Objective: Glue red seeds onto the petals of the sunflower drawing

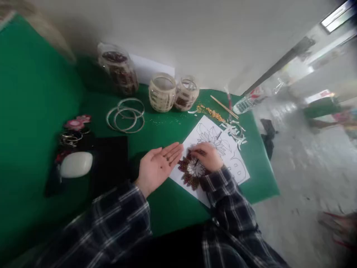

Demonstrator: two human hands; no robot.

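A white sheet [234, 163] with a line-drawn flower lies on the green table [167, 208]. One flower [192, 169] on it is partly covered with dark red beads. My left hand [158, 165] lies palm up and open beside the sheet, with a few small dark beads on the palm. My right hand [208, 156] rests on the beaded flower, its fingers pinched together on something too small to make out.
Three jars [162, 92] stand at the back, one [119, 69] full of dark beads. Metal rings [126, 115] lie left of centre. A white oval object [76, 164], black cloth and pink flowers sit at left. Wooden sticks [224, 107], paper scraps and a bottle [247, 102] lie at right.
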